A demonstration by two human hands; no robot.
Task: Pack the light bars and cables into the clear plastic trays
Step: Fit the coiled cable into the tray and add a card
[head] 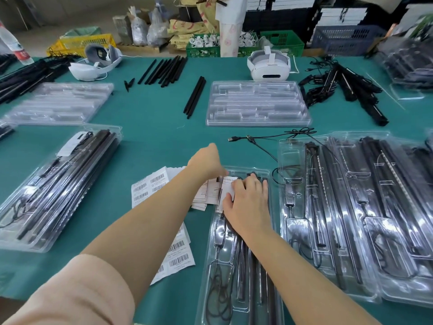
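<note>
The clear tray point(236, 266) right in front of the person already has black light bars point(251, 266) and a curled black cable point(216, 294) lying in it. A small white card point(226, 192) sits on top near the far end. The right hand point(247, 202) lies on the tray with fingers spread out flat, pressing on the card and bars. The left hand point(207, 161) reaches over to the far corner of the tray; its fingers are hidden, so I cannot tell if they hold something.

Beside the tray lie white barcode label sheets point(150, 186) on the green table point(152, 141). To the right are more filled trays point(351, 207), and another filled stack point(58, 184) sits on the left.

I think this tray is almost done. A lot is still left, though. An empty tray point(257, 104) waits farther back, loose black bars point(168, 69) lie beyond it, and a loose USB cable point(257, 138) rests on the table nearby.
</note>
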